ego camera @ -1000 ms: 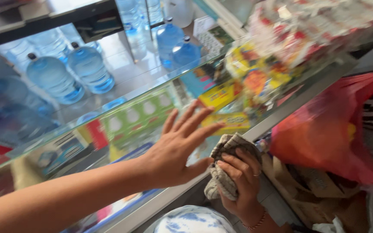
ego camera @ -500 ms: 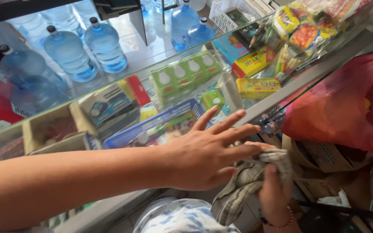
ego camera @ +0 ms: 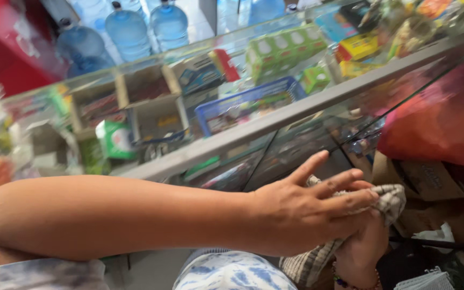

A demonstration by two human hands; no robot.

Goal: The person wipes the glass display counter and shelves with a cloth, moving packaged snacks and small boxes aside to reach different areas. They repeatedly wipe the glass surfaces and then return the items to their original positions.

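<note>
Leftmost, well beyond the left forearm: large blue water bottles (ego camera: 127, 32) stand behind the glass display case (ego camera: 275, 121), past its far side. Cardboard compartments (ego camera: 146, 96) inside the case lie above the forearm; a blue plastic basket (ego camera: 248, 104) with small goods sits above and slightly left of the left hand.

Left hand (ego camera: 302, 215): open, fingers spread and extended, palm down, lying across the checked cloth (ego camera: 390, 196) and over the right hand. Contact with the cloth at the fingertips; index finger raised clear of it.

Right hand (ego camera: 363, 247): directly under the left hand, mostly covered by it. Closed around the cloth, which is bunched in its grip; one end sticks out past the left fingertips, the other hangs down beside the wrist. Beaded bracelet (ego camera: 350, 282) on that wrist.

Cloth position: between both hands, against the case's lower front glass.

Right of both hands: red plastic bag (ego camera: 441, 115), apart from the cloth.
</note>
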